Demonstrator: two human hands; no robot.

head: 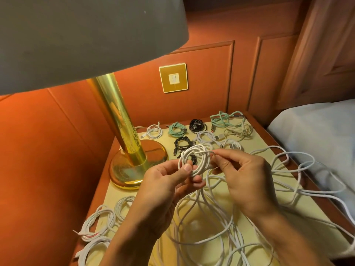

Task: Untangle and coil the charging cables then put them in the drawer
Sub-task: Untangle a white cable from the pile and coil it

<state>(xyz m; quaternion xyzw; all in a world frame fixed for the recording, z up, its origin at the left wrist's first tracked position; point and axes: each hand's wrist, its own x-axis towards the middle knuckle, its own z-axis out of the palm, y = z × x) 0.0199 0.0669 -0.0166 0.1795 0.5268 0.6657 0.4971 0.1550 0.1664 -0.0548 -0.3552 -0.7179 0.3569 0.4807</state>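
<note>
While a cream bedside tabletop (pixel 123 192) is lit by a brass lamp (pixel 134 162) standing beyond and left of the left hand (pixel 169 181), coiled white bundles (pixel 99 221) are laid nearer, to that hand's left. A white coil (pixel 196 160) is pinched between the left thumb and curled fingers, and its free strand is pinched by the right hand (pixel 247 177). Beneath both hands, loose white cable (pixel 211 217) is spread. Beyond the hands, a mint coil (pixel 176 129) and a black coil (pixel 197 125) are ranged below a gold wall switch (pixel 173 77). A bed (pixel 317 135) is seen right of the right hand.
</note>
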